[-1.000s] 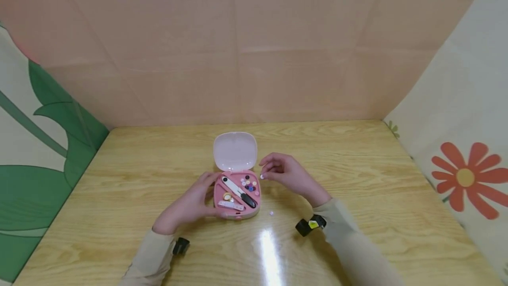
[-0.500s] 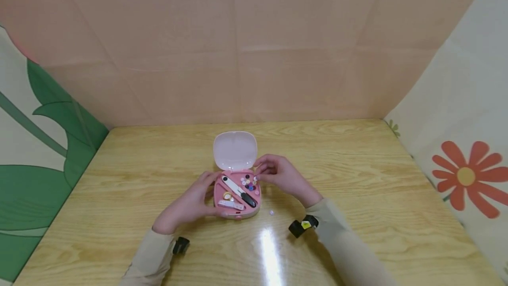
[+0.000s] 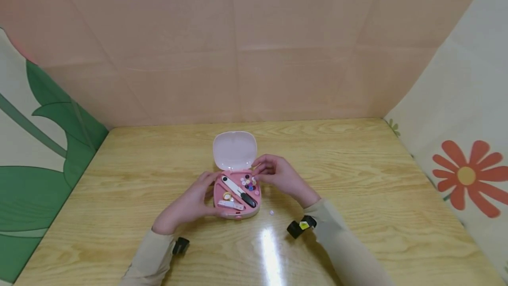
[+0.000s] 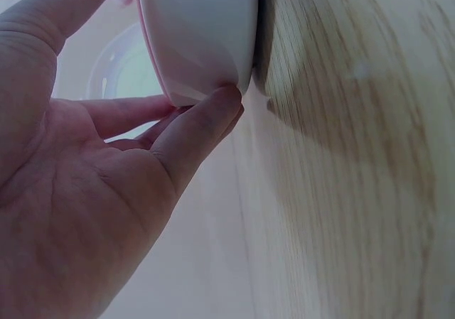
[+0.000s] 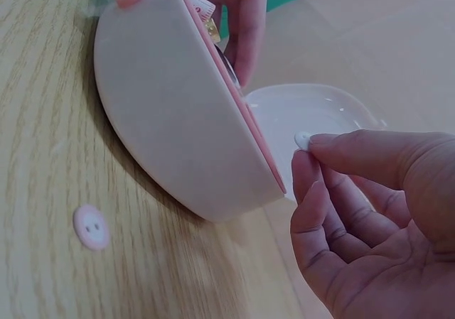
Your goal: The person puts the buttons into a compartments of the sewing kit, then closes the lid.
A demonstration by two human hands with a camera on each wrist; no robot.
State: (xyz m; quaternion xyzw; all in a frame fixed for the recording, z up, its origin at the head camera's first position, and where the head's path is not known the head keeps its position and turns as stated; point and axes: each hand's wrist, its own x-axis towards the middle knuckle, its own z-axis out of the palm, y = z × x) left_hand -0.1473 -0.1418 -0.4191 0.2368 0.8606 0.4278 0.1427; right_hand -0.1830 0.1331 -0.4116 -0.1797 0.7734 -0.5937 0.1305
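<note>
A small pink sewing box point(image 3: 248, 213) stands on the table with its lid point(image 3: 235, 150) raised at the back. My left hand point(image 3: 190, 200) grips its left side, thumb at the front and fingers farther back; the left wrist view shows fingertips against the pale wall point(image 4: 202, 35). Between thumb and forefinger, my right hand point(image 3: 283, 176) pinches a small white button point(image 5: 302, 141) by the box's right edge. Several coloured buttons point(image 3: 251, 187) lie in the right compartment. A slim white tool with a black end point(image 3: 248, 199) fills the middle slot. A folded measuring strip point(image 3: 231, 205) lies front left.
A pale pink two-hole button point(image 5: 92, 227) lies on the wooden table point(image 3: 341, 158), right of the box's front corner. Printed cloth walls point(image 3: 301, 47) rise around the back and sides. Black wrist cameras point(image 3: 295, 228) are strapped to both arms.
My right hand has moved left with the white button, from beside the box to over its right edge. The left hand and the box have stayed in place.
</note>
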